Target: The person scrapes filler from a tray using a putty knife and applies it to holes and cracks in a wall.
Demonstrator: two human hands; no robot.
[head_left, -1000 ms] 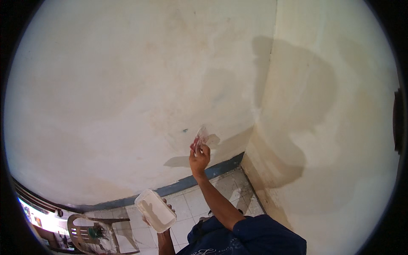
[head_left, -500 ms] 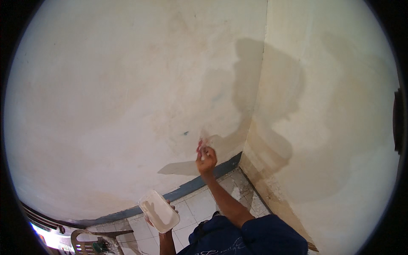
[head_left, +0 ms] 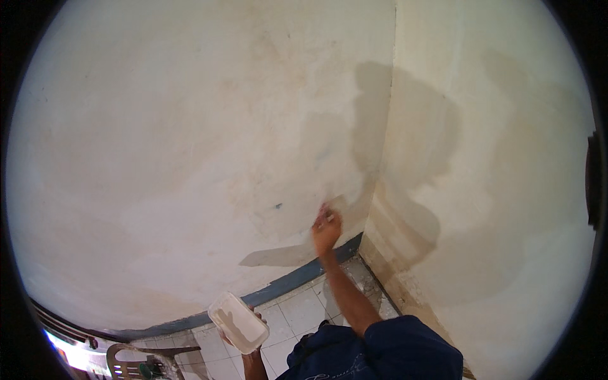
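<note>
In my left hand (head_left: 258,315), low in the picture, is a white rectangular plastic tub (head_left: 239,324), tilted so that its inside faces up. The fingers wrap round its side and underside. A shadow falls across the tub's pale inside, and I cannot tell how much it holds. My right hand (head_left: 327,231) is up against the cream wall (head_left: 190,158), its fingers closed on a small reddish tool (head_left: 323,208). Motion and the fingers hide most of that tool's shape. A small dark mark (head_left: 278,206) shows on the wall to the left of this hand.
A second wall (head_left: 494,190) meets the first at a corner on the right. Along the wall's foot runs a blue-grey skirting band (head_left: 285,285), above white floor tiles (head_left: 278,322). At the lower left stands a brownish plastic chair (head_left: 120,358) with items on it.
My right hand has shifted to the right and slightly up along the wall with the reddish tool. The tub in my left hand has moved slightly down.
</note>
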